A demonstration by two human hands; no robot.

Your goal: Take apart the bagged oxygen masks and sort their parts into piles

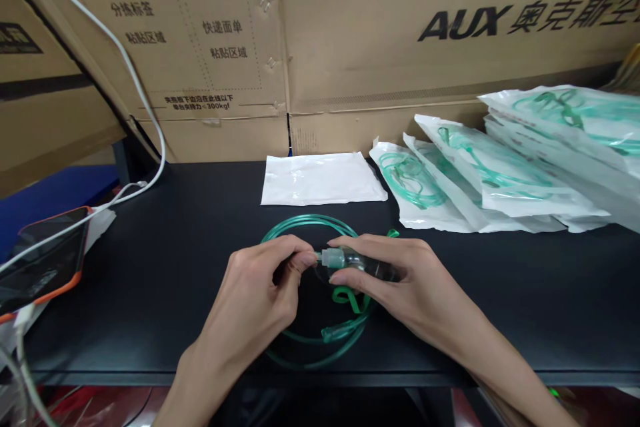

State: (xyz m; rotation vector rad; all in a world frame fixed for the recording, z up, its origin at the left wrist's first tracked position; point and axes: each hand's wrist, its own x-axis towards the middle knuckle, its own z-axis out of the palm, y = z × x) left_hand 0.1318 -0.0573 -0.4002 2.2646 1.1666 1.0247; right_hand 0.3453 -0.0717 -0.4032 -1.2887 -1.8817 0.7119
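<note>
The tubing coiled at the black table's front edge is translucent green, its connector clear with a whitish tint. Toward the back edge lies a plain white pouch; the stacked packets at the right edge are white with green tubing showing through. The boxes behind are brown cardboard with black lettering, and the phone at the left edge is black in an orange case.

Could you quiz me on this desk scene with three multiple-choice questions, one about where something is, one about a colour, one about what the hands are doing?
1. Where does the flat empty white pouch lie?
A. behind the hands, near the cardboard boxes
B. on the phone
C. under the table

2. What colour is the coiled tubing?
A. red
B. green
C. black

3. What are the hands doing?
A. resting flat on the table, apart from everything
B. both gripping the mask piece and its connector
C. lifting a sealed pack

Answers: 1 A, the pouch sits on the black table before the boxes. 2 B, the loop is translucent green. 3 B, the left hand pinches the connector while the right hand holds the clear mask.
</note>
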